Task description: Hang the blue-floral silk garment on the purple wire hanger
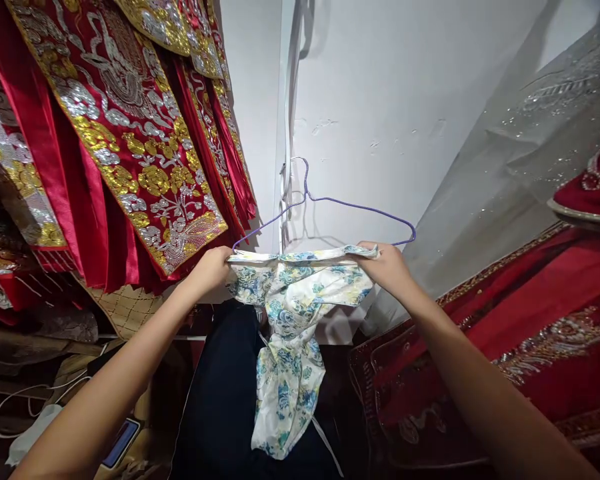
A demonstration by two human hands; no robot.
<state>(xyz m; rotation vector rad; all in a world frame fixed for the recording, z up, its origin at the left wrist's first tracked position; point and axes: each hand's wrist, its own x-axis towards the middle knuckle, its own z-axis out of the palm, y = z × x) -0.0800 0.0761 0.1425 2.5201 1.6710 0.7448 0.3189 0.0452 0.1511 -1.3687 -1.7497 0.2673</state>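
Before the white wall (390, 100), a purple wire hanger (330, 203) carries a blue floral satin garment (293, 313) folded over its bottom bar, which the cloth hides entirely. The left hand (211, 268) grips the cloth at the hanger's left end, the right hand (387, 267) at its right end; the fingers of both are closed on fabric, their tips buried in the folds. Red gold-embroidered robes (130, 133) hang at left, cut off by the frame.
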